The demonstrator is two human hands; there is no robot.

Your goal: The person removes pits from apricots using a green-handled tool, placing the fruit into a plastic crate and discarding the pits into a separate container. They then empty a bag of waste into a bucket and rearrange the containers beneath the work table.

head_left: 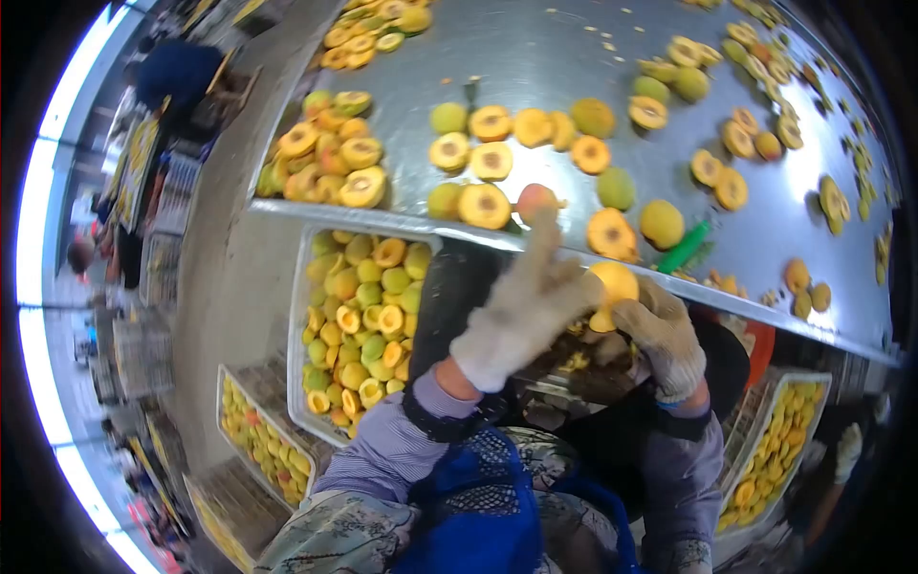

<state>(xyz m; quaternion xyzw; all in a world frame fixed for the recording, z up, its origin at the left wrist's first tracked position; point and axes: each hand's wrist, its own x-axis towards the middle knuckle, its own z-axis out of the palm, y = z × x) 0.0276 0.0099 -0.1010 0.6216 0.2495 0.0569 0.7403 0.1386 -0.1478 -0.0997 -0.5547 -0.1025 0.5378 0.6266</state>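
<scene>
Knitted gloves meet fruit at a metal table's edge: the R hand (665, 335) pinches a cut yellow fruit (615, 282) btwn thumb and fingers, just off the near rim and over the worker's lap. The L hand (526, 311) has its fingers spread, two of them reaching to a red-blushed fruit (536, 201) on the tabletop; blur hides whether its thumb touches the cut fruit. For good handling, the R grip is prob. best kept firm but light, as ripe flesh likely bruises, w/ L fingertips closing round the blushed fruit's sides, not poking in.

Gloves are pale, matte and fuzzy; the cut fruit is smooth, rounded and moist-looking. Below L, a white plastic crate (295, 344) holds halves and wholes, green to gold, some w/ hollow centers. Near the rim lies a slim, glossy green-handled tool (683, 249). Beyond, the stainless table (507, 57) shines, bearing round halves w/ rough brown centers, a heap of halves (325, 158) at L, and pale scraps. Far L, a person in dark clothing (177, 77) bends near more crates.
</scene>
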